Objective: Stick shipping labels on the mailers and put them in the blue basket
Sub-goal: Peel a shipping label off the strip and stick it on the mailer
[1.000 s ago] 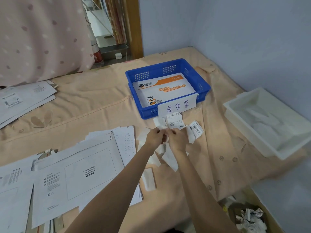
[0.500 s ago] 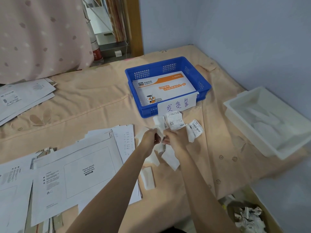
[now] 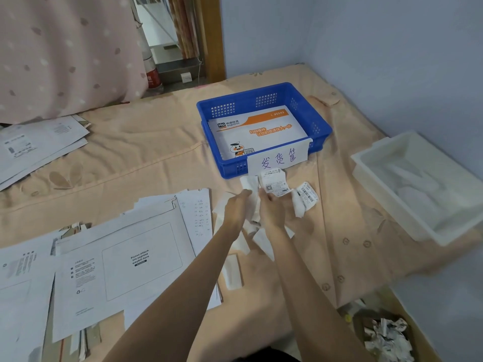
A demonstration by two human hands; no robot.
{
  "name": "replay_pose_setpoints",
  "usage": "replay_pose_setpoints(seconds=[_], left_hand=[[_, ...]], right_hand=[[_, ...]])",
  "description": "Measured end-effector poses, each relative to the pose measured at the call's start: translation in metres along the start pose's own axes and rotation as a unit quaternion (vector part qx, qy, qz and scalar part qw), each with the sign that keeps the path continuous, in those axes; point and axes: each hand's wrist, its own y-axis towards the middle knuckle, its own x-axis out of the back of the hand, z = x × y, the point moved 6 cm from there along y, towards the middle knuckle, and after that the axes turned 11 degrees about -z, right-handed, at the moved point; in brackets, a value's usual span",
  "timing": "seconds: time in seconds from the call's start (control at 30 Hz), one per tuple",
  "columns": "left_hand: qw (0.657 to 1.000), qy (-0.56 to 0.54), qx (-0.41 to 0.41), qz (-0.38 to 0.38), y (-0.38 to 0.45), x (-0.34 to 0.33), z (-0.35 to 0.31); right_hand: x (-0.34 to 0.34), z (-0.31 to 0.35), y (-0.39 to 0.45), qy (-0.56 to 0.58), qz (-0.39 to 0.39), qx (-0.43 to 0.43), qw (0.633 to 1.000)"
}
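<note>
While both hands pinch paper | left hand [image 3: 236,210], right hand [image 3: 271,211] | shipping label [image 3: 274,182] curls upward toward blue basket [image 3: 321,126]

Place: a home bedroom used as a small parcel-packing spot.
Surface: a bed [image 3: 130,158] under a peach flowered sheet, beneath the hands [image 3: 254,212].
Backdrop: pink spotted curtain [image 3: 65,53] far left of the hands; plain bluish walls [image 3: 379,48] beyond them.
Trade signs: courier mailers [image 3: 117,262] left of the hands; hand-labelled blue basket [image 3: 261,100] just beyond.

Glossy blue plastic basket [image 3: 264,96], matt paper mailers [image 3: 117,259], soft peach cloth bedsheet [image 3: 136,158].
</note>
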Motion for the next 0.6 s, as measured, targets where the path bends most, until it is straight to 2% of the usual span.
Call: replay_pose_setpoints(seconds=[0.13,0.23,0.3,0.4,0.53,0.6], left_hand=[[0.979,0.098,-0.163,-0.073,-0.003,-0.001,-0.015],[0.954,0.154,-0.232,-0.110,-0.006,0.002,-0.025],[0.955,0.153,-0.221,-0.126,-0.002,0.005,-0.025],[0.974,0.106,-0.145,-0.141,0.007,0.011,-0.016],[0.980,0.078,-0.118,-0.137,0.010,0.012,-0.012],[0.981,0.074,-0.116,-0.140,0.010,0.013,-0.011]], right_hand=[[-0.002,0.005,-0.004,-0.024,-0.041,0.050,0.998],[0.000,0.006,-0.004,-0.011,-0.057,0.042,0.997],[0.000,-0.002,0.001,0.041,-0.057,-0.013,0.997],[0.000,-0.010,0.003,0.141,-0.042,-0.126,0.981],[-0.006,-0.009,0.000,0.213,-0.006,-0.171,0.962],[-0.010,-0.004,-0.003,0.210,0.008,-0.135,0.968]])
